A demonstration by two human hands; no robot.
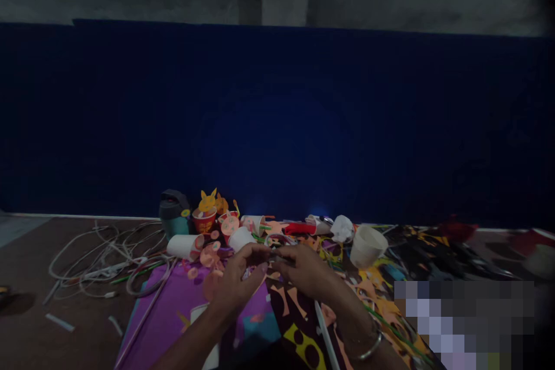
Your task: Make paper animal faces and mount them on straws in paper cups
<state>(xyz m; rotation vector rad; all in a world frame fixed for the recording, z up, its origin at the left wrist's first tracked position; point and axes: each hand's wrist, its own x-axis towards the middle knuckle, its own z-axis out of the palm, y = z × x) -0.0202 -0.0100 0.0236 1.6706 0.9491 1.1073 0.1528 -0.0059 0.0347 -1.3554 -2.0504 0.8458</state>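
Note:
My left hand [249,269] and my right hand [301,266] meet fingertip to fingertip over the middle of the clutter. Thumb and fingers are drawn together on both; whatever they pinch is too small and dark to make out. Just beyond them lie a white paper cup [241,238] on its side and a looped cable. Left of my hands is an orange-pink paper animal cutout [211,254] on a purple sheet [162,295]. Peach paper scraps [297,302] and a yellow sheet with round holes [304,347] lie under my right forearm, which wears a bangle.
A dark blue wall [277,121] closes off the back. Along it stand a teal and dark bottle [174,214], a red cup [204,221] with a yellow paper animal, crumpled white paper [342,229] and a cream cup [368,246]. Tangled white cables [99,266] lie at left.

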